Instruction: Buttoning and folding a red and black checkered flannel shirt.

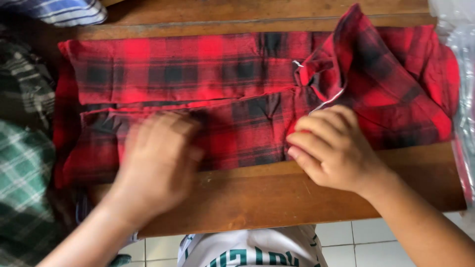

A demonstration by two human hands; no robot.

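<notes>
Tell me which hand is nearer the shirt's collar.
Right. The right hand rests on the red plaid shirt just below its collar; the left hand, blurred, lies farther off on the shirt's other half.

Soft matt cloth lying on worn brown wood

The red-and-black plaid shirt [217, 94] is showing a soft, matt woven cloth, creasing under the left hand [158, 158] and right hand [331, 148]. The wooden table [277, 198] is looking smooth but scuffed, with a dull sheen. A green checked cloth [24, 163] is lying matt at the left; clear plastic wrap [462, 44] is glinting glossy at the right.
</notes>
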